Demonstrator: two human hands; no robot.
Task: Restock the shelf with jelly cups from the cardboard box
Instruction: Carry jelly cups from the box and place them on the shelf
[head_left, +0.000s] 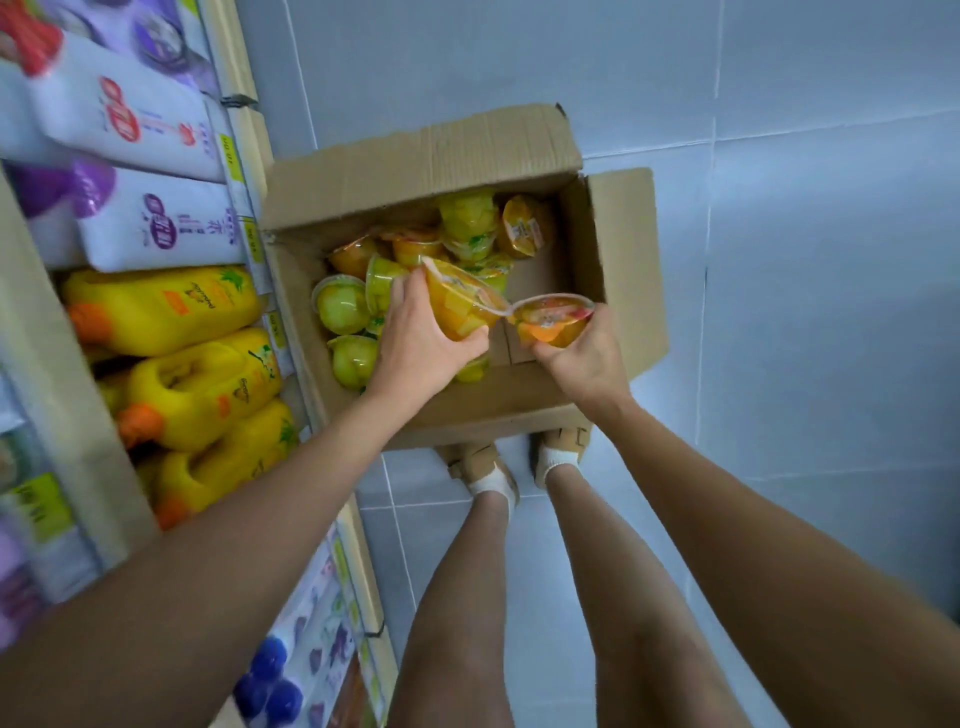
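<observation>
Your left hand (423, 340) grips 1 orange jelly cup (457, 306), tilted, over the cardboard box (415, 156). Your right hand (584, 364) grips a second jelly cup (553, 325); the 2 rims meet. Loose cups (343, 306) fill the box's left side. The box sits on the floor (779, 260), against the shelf (244, 130).

The cardboard box (426, 156) is plain brown. Inside it lie green jelly cups (340, 304) and orange-yellow jelly cups (524, 228). Left of the box, yellow jugs (166, 306) carry orange caps (91, 322), and white packs (156, 223) show red and purple print. The floor (805, 260) under the box is pale blue-grey tile.
</observation>
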